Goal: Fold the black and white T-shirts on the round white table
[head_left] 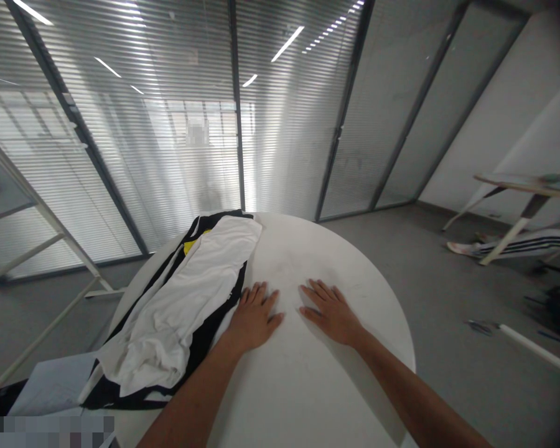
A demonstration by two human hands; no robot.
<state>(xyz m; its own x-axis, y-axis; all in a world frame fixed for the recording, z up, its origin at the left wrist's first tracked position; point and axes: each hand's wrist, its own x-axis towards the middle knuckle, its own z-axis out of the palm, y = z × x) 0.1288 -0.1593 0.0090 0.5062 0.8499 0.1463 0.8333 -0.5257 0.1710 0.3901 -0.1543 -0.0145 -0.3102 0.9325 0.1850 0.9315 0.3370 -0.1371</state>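
Note:
My left hand (256, 317) lies palm down on a round white table (289, 386), fingers spread, holding nothing. Just left of it is a pile of folded clothes: a white garment (182, 298) on top, with black fabric (214, 317) and a small patch of yellow cloth (189, 246) showing from beneath. My right hand (331, 311) also rests flat on the tabletop with its fingers apart. A short gap of bare white surface separates the two hands. How many garments are in the pile I cannot tell.
A white metal frame (51, 218) stands on the floor at the left. Behind the table runs a glass partition with blinds (284, 137). To the right, a second table (518, 183) and a person's leg in striped trousers (532, 242) are visible. A white pole (536, 348) is at the lower right.

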